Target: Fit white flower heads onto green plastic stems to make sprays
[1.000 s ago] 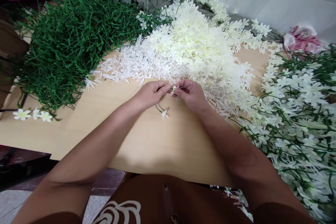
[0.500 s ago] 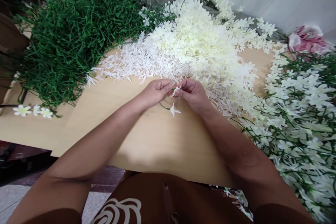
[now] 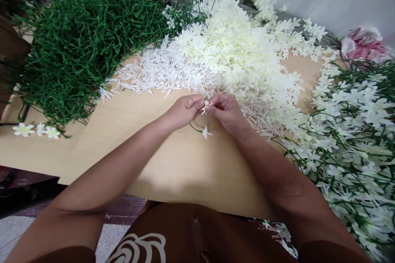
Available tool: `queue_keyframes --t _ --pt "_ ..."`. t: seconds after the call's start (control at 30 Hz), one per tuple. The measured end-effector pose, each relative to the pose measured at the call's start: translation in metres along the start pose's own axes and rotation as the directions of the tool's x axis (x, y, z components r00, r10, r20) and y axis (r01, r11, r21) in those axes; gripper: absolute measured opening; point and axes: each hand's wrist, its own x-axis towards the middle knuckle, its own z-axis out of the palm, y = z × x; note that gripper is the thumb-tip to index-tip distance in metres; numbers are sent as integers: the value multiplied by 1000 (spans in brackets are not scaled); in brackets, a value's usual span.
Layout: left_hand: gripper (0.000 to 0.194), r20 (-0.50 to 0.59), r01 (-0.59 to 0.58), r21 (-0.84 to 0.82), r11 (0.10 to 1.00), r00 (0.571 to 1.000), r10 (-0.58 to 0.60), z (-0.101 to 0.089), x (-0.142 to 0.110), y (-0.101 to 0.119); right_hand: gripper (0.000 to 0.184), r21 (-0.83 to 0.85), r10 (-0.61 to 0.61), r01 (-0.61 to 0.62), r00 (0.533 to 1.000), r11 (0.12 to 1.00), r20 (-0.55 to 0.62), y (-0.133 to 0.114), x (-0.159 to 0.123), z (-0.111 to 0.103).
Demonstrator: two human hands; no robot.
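In the head view, our left hand (image 3: pixel 187 111) is pinched on the green stem (image 3: pixel 195 128), which curves down and rightward from our fingers to a small white flower (image 3: pixel 205 132) hanging over the worktop (image 3: pixel 173 168), its petals spread toward the lower right. Our right hand (image 3: pixel 226 111) has thumb and forefinger closed on a second white blossom (image 3: pixel 205 107) between our hands, just below the pile of white stamens (image 3: pixel 173 70); its exact long axis we cannot tell.
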Motion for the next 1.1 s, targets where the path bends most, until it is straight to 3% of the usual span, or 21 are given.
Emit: queue_keyframes --t 0.27,0.4,0.53,0.7,0.93,1.1 --pt "24 -30 15 100 995 999 -12 3 -1 -7 43 -53 41 -43 999 998 -36 1 3 1" --pt "23 -30 6 -38 999 1000 -7 5 1 -9 43 7 54 -54 998 999 -28 0 5 1" --pt "37 4 6 -155 988 1000 -6 3 3 -9 43 13 52 -52 999 999 -8 -2 4 -1" --pt "43 -24 14 -79 997 1000 -16 -1 3 -5 44 -56 19 -20 1000 998 -25 -4 1 -3" --pt "29 -2 83 -84 993 997 -83 2 5 -4 45 -78 23 -25 999 997 -38 -1 3 1" --pt "27 -50 97 -56 994 994 -99 4 6 -8 47 -149 11 -26 995 988 -101 1 5 7"
